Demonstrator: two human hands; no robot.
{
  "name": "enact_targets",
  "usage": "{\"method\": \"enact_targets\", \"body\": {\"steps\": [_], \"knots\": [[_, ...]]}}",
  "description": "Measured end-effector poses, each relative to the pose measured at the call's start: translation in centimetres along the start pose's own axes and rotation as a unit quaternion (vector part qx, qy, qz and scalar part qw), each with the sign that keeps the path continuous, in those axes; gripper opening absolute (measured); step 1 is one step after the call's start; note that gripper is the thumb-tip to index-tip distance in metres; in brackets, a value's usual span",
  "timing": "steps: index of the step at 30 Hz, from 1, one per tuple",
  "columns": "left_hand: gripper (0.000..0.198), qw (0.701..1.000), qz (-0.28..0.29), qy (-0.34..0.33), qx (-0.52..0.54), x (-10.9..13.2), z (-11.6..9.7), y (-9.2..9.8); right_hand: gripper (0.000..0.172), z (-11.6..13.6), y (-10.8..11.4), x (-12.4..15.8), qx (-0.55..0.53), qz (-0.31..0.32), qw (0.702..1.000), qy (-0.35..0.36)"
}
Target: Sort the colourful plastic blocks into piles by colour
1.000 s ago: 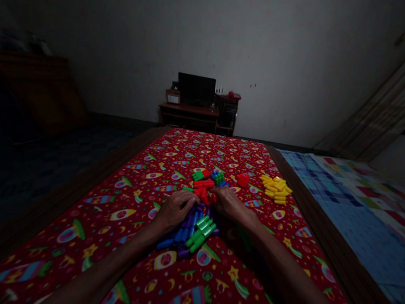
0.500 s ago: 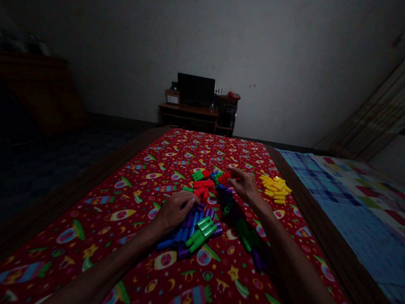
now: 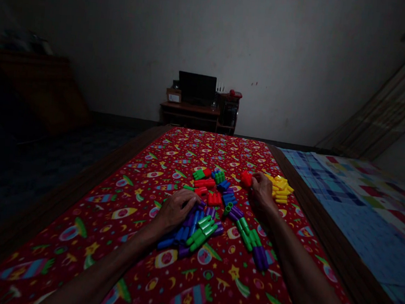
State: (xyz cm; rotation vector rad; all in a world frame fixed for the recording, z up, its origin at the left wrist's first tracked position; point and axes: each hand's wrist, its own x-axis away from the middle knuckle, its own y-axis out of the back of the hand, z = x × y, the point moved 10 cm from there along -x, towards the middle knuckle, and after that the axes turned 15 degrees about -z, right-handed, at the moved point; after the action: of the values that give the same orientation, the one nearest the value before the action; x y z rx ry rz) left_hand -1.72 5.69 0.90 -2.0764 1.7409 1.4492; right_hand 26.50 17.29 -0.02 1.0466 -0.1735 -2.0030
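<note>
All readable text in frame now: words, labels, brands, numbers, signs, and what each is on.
None legible.
White label on the box by the monitor: too small to read.
Monitor: too dark to make out any marking.
Colored blocks: no lettering visible.
Patterned cloth: rockets and stars, no words discernible.

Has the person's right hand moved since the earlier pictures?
Yes. The right hand has moved to the right, closer to the yellow blocks, which stay in place on the red cloth.
</note>
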Motion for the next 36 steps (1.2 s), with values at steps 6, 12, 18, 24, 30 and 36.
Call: {"method": "enact_targets", "body": {"steps": [6,12,18,24,30,36], "knots": [[0.035,1.0,0.004,0.006,-0.01,0.1,0.0,-0.1,0.032,3.4,1.0,-0.5,0.002,-0.025,0.998,0.06],[0.034,1.0,0.009,0.01,-0.023,0.2,0.3,-0.3,0.024,11.4,-2.8,4.2,-0.098,0.191,0.96,0.178],[0.033,0.999,0.01,0.008,-0.031,0.3,0.6,-0.5,0.021,14.7,-5.9,11.9,0.009,0.356,0.868,0.346],[0.031,0.999,0.004,-0.007,-0.035,0.4,0.2,-0.3,0.03,14.3,-5.8,11.6,0.002,0.32,0.878,0.356],[0.032,0.999,0.012,-0.011,-0.043,0.5,0.0,-0.5,0.031,14.0,-5.1,9.4,-0.098,0.304,0.913,0.254],[0.033,0.999,0.009,-0.008,-0.044,0.5,0.1,-0.5,0.033,11.9,-4.1,5.7,-0.095,0.224,0.958,0.153]]}}
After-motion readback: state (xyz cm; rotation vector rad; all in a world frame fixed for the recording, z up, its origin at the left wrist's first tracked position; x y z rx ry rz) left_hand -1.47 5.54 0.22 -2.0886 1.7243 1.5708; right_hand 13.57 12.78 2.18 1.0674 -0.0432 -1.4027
